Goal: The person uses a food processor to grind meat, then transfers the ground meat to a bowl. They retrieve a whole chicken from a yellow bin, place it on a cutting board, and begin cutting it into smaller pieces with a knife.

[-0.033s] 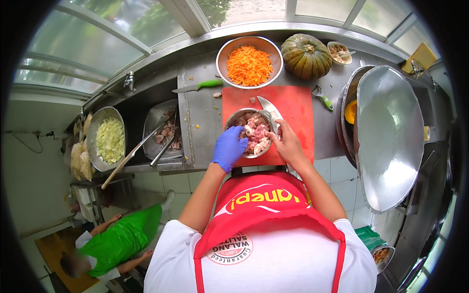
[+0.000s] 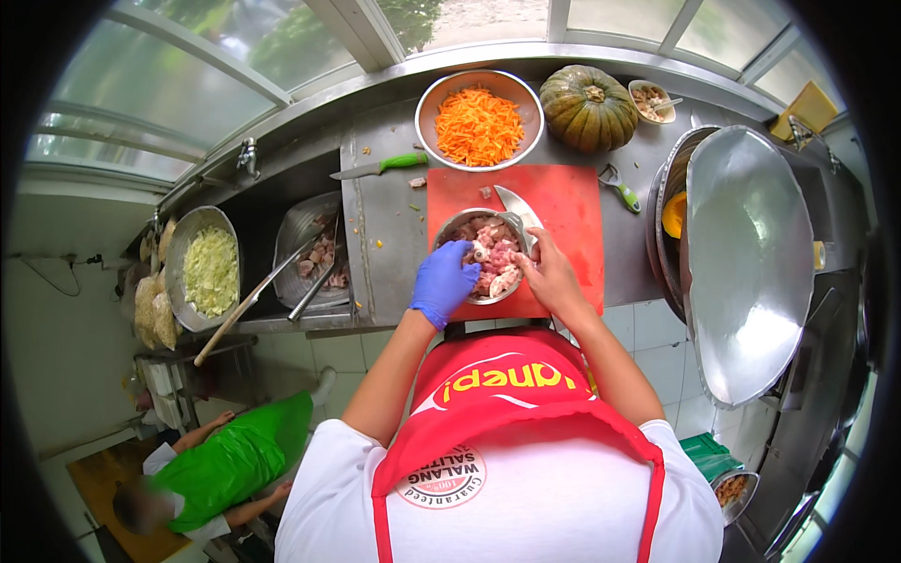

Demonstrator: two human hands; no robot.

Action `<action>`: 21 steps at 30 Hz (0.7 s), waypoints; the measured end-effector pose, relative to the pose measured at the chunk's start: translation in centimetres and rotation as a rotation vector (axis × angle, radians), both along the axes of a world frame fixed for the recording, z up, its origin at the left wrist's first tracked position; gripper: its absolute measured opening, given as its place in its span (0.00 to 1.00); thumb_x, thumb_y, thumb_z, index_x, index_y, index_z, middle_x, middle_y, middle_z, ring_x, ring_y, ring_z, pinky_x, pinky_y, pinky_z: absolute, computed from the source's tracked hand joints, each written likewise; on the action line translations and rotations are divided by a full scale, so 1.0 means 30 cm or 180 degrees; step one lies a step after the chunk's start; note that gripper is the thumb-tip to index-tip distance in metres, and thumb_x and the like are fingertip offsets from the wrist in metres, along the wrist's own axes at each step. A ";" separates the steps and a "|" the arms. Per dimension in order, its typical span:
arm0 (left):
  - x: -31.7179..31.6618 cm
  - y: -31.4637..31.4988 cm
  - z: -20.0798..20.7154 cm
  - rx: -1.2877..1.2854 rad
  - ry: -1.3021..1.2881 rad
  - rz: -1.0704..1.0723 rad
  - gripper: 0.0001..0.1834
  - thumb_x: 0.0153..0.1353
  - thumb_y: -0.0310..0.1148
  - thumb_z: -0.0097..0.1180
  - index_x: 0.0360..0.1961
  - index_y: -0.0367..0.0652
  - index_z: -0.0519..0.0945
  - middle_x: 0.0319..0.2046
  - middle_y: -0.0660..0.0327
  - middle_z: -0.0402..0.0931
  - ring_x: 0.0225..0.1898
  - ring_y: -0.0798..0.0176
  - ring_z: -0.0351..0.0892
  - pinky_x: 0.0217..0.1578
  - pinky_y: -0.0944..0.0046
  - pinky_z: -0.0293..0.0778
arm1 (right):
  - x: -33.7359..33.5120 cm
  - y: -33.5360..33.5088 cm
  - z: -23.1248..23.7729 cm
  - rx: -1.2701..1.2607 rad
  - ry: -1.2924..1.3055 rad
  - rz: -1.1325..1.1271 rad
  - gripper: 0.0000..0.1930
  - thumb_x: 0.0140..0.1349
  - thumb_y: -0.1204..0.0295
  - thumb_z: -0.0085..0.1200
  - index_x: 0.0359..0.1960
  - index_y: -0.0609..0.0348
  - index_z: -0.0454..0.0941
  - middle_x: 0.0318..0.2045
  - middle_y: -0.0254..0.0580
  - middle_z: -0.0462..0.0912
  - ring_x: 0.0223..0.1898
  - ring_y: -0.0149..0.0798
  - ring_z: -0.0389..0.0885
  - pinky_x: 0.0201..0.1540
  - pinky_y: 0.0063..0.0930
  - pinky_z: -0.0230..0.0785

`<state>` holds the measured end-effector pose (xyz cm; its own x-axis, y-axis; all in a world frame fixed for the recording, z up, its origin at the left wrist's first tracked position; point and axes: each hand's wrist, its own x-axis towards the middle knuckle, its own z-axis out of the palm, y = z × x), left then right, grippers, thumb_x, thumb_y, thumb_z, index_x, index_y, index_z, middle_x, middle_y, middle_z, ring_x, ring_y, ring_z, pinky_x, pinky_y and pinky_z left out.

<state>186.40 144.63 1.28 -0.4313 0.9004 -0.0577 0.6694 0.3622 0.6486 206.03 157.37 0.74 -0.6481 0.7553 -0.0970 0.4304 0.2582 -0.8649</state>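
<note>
A round metal bowl [image 2: 460, 220] filled with pieces of raw pink and white meat [image 2: 497, 256] rests on a red cutting board [image 2: 574, 202]. My left hand [image 2: 444, 284], in a blue glove, reaches over the bowl's left side with its fingers curled into the meat. On the opposite side, my bare right hand [image 2: 554, 275] grips the rim, thumb inward. A broad-bladed knife [image 2: 516, 205] lies beside the bowl, its blade pointing away from me; its handle is hidden near my right fingers.
Behind the board are a bowl [image 2: 427, 97] of shredded carrot and a pumpkin [image 2: 589, 111]. A green-handled knife [image 2: 375, 167] lies left, a peeler [image 2: 619, 188] right. A large metal lid [image 2: 751, 263] leans at right. Someone in a green apron [image 2: 239, 450] is at lower left.
</note>
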 end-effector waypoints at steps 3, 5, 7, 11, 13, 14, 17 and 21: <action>-0.014 0.040 -0.006 -0.0366 0.0069 -0.0291 0.20 0.59 0.37 0.67 0.51 0.41 0.84 0.42 0.47 0.83 0.41 0.42 0.85 0.45 0.48 0.80 | -0.049 -0.001 -0.073 0.0113 -0.0296 -0.0009 0.20 0.71 0.68 0.53 0.61 0.61 0.66 0.39 0.63 0.82 0.42 0.67 0.82 0.44 0.57 0.74; -0.011 0.060 -0.036 -0.0351 0.0292 -0.0346 0.19 0.59 0.39 0.67 0.49 0.41 0.84 0.43 0.47 0.82 0.42 0.42 0.84 0.46 0.47 0.80 | -0.072 -0.011 -0.112 0.0449 -0.0393 -0.0031 0.19 0.72 0.69 0.51 0.60 0.61 0.64 0.37 0.68 0.83 0.41 0.71 0.82 0.44 0.62 0.73; -0.011 0.066 -0.074 -0.0284 0.0415 -0.0340 0.18 0.58 0.39 0.67 0.47 0.41 0.84 0.43 0.48 0.82 0.43 0.42 0.84 0.46 0.46 0.80 | -0.088 -0.026 -0.130 0.0462 -0.0507 -0.0135 0.18 0.72 0.70 0.49 0.59 0.62 0.64 0.37 0.72 0.82 0.41 0.74 0.81 0.44 0.66 0.71; -0.003 0.074 -0.101 -0.0238 0.0384 -0.0180 0.15 0.58 0.37 0.65 0.44 0.42 0.84 0.42 0.48 0.81 0.43 0.41 0.83 0.47 0.46 0.80 | -0.104 -0.035 -0.146 0.0605 -0.0534 -0.0149 0.15 0.73 0.71 0.47 0.57 0.62 0.63 0.36 0.73 0.82 0.40 0.76 0.80 0.43 0.69 0.70; 0.008 0.083 -0.099 -0.0320 0.0316 -0.0110 0.14 0.58 0.36 0.64 0.44 0.43 0.85 0.42 0.48 0.81 0.43 0.41 0.83 0.47 0.46 0.80 | -0.103 -0.037 -0.157 0.0634 -0.0513 -0.0169 0.14 0.73 0.70 0.47 0.56 0.62 0.63 0.36 0.74 0.81 0.40 0.77 0.80 0.43 0.69 0.70; 0.009 0.090 -0.100 -0.0361 0.0288 -0.0085 0.14 0.57 0.36 0.64 0.44 0.44 0.85 0.42 0.48 0.81 0.43 0.41 0.83 0.47 0.46 0.80 | -0.108 -0.037 -0.156 0.0652 -0.0487 -0.0182 0.14 0.73 0.70 0.46 0.55 0.62 0.63 0.36 0.74 0.81 0.40 0.77 0.80 0.43 0.70 0.70; 0.004 0.088 -0.100 -0.0336 0.0304 -0.0135 0.13 0.56 0.34 0.63 0.43 0.45 0.86 0.42 0.48 0.81 0.43 0.41 0.83 0.47 0.45 0.80 | -0.113 -0.037 -0.150 0.0677 -0.0550 -0.0160 0.13 0.74 0.70 0.46 0.54 0.62 0.62 0.35 0.75 0.81 0.40 0.78 0.79 0.43 0.70 0.69; -0.009 0.093 -0.122 -0.0165 0.0450 -0.0306 0.12 0.55 0.33 0.63 0.42 0.45 0.86 0.42 0.49 0.81 0.43 0.42 0.84 0.46 0.45 0.81 | -0.108 -0.034 -0.163 0.0586 -0.0551 -0.0115 0.13 0.74 0.70 0.46 0.53 0.61 0.61 0.34 0.75 0.81 0.39 0.78 0.80 0.42 0.70 0.69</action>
